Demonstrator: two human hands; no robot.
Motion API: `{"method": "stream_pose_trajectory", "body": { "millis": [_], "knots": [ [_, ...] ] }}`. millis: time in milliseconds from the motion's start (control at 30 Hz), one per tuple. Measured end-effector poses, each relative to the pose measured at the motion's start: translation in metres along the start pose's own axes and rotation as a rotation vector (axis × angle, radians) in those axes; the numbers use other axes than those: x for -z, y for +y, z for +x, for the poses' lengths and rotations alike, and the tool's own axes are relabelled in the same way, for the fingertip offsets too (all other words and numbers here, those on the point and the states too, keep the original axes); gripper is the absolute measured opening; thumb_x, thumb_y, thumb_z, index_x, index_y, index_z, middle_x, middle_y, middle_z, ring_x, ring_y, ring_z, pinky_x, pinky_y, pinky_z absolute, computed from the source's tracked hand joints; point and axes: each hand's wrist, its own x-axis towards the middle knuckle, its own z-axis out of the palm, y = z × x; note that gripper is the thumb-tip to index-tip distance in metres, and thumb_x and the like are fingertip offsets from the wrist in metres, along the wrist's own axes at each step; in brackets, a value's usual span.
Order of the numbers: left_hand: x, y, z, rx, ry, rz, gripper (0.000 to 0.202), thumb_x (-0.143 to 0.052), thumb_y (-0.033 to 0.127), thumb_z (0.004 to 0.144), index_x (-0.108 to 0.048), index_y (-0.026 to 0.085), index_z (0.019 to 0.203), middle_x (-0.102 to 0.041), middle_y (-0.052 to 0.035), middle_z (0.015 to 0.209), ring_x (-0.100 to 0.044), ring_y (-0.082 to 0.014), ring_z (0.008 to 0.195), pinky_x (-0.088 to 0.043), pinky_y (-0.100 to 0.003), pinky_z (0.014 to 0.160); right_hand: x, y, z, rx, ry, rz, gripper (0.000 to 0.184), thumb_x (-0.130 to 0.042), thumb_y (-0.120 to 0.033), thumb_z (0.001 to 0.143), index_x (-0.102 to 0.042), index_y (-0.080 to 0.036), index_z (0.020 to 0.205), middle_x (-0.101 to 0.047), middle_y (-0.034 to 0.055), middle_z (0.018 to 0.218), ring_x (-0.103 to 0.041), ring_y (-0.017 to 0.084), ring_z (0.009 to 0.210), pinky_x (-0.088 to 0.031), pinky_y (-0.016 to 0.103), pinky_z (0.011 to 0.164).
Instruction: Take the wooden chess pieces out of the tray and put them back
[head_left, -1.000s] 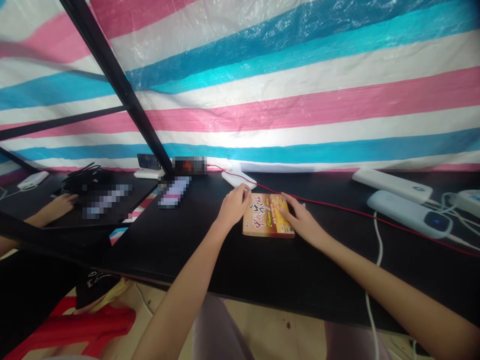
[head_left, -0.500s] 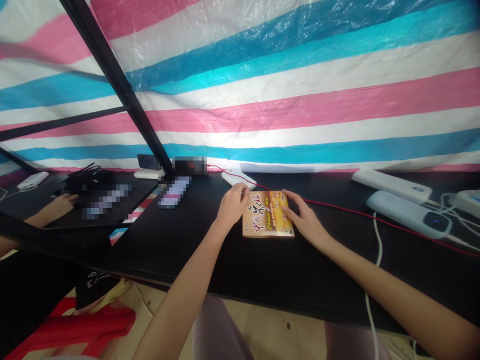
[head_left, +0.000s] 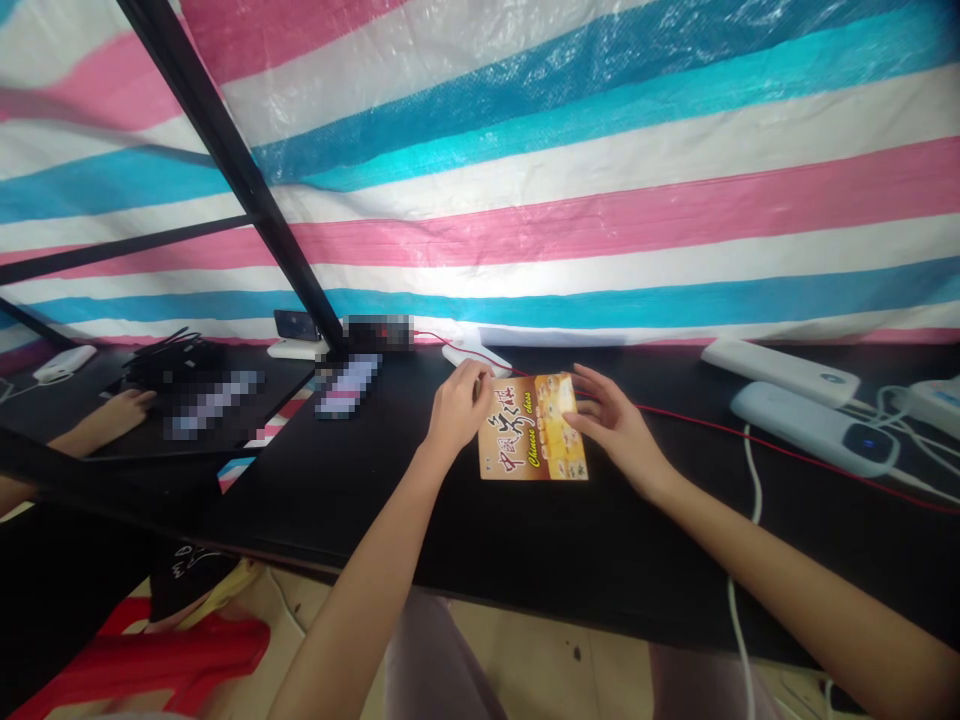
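A flat, orange-yellow Chinese chess box (head_left: pixel 534 440), printed with "Chinese chess" and pictures of game pieces, is held over the black table in front of me. Its printed face is turned up towards me. My left hand (head_left: pixel 461 405) has its curled fingers on the upper left corner. My right hand (head_left: pixel 611 425) grips the right edge, thumb on the printed face and fingers behind it. The undersides of both grips are hidden.
A red cable (head_left: pixel 697 420) runs behind the box. Two power banks (head_left: pixel 814 428) and white cords lie right. A blurred phone (head_left: pixel 349 385) lies left, near a black metal post (head_left: pixel 247 180). Beyond it rests another person's hand (head_left: pixel 127 410). Striped sheeting (head_left: pixel 600 200) hangs behind.
The box has tilted up slightly towards me, and its thin front side no longer shows. My right hand has shifted slightly right, its fingers further apart from the thumb.
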Motion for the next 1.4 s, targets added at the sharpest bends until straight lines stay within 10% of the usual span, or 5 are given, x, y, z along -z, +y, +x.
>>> {"method": "stream_pose_trajectory", "body": {
  "millis": [367, 1400],
  "knots": [
    [0.003, -0.002, -0.001, 0.028, 0.013, -0.092, 0.028, -0.033, 0.033, 0.092, -0.056, 0.019, 0.082, -0.063, -0.0034, 0.085, -0.056, -0.0136, 0.071, -0.042, -0.025, 0.070, -0.004, -0.018, -0.007, -0.275, -0.157, 0.268, 0.062, -0.067, -0.041, 0.072, -0.051, -0.021, 0.129, -0.064, 0.0090, 0.118, -0.061, 0.027, 0.105, -0.049, 0.044, 0.092],
    [-0.001, -0.009, -0.004, 0.047, 0.039, -0.070, 0.045, -0.022, 0.041, 0.096, -0.043, 0.018, 0.064, -0.050, -0.0018, 0.061, -0.045, -0.0131, 0.056, -0.028, -0.025, 0.055, 0.002, -0.015, -0.005, -0.364, -0.104, 0.539, 0.046, -0.069, -0.027, 0.072, -0.059, -0.024, 0.116, -0.066, 0.0038, 0.113, -0.064, 0.022, 0.100, -0.054, 0.036, 0.086]
  ]
}}
